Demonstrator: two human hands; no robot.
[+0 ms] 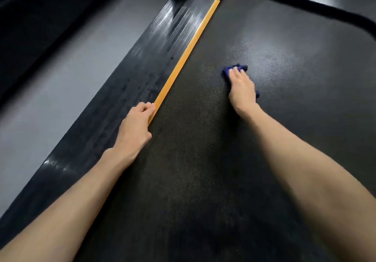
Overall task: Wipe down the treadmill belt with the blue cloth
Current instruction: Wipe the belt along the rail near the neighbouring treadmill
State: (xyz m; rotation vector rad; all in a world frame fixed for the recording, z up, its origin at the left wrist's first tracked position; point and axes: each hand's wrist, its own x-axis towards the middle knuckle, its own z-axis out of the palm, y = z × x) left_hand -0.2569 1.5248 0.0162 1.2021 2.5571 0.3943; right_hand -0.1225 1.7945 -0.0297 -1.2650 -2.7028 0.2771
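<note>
The treadmill belt is bare beyond the right hand and blue cloth up to the raised black rim along its far edge, and between the forearms nearer in. The left hand grips the orange strip at the belt's left edge, blocking it there.

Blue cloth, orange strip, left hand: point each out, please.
blue cloth (227, 72): head view, bunched far-left corner.
orange strip (184, 58): head view, midway along its bare length.
left hand (135, 127): head view, back of the hand.
</note>
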